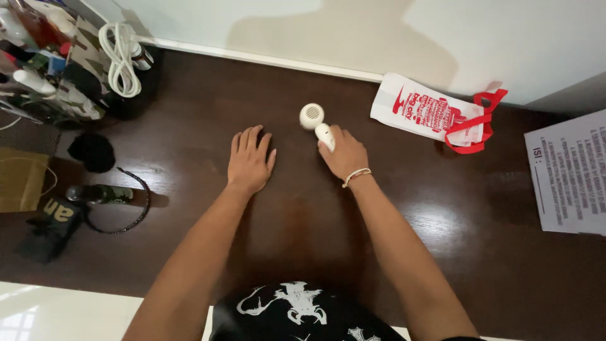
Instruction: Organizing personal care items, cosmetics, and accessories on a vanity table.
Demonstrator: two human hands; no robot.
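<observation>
Right hand, just right of frame centre, is closed around the handle of a small white hair dryer; the fingers wrap the handle and a thin bracelet sits at the wrist. The dryer's round vented end points toward the upper centre of the frame and appears to rest on or just above the dark wooden desk; contact there cannot be confirmed.

Left hand, just left of centre, lies flat on the desk, palm down, fingers extended and close together, holding nothing. It is near the dryer but apart from it.

Surrounding items:
- Upper right: white printed bag with red handles, lying flat near the wall.
- Right edge: printed paper sheet.
- Upper left: coiled white cable beside a cluttered container of bottles.
- Left: dark bottle lying on its side, with a thin black loop around it.
- Far left: tan paper bag.

Risk assessment (judgement only):
- No cord can be traced from the dryer. If one runs under the right forearm, lifting the dryer could snag it.
- A sweep to the right could push the light bag or the sheet.
- The grip covers only the handle, so the heavier vented head could tip downward and strike the desk.
</observation>
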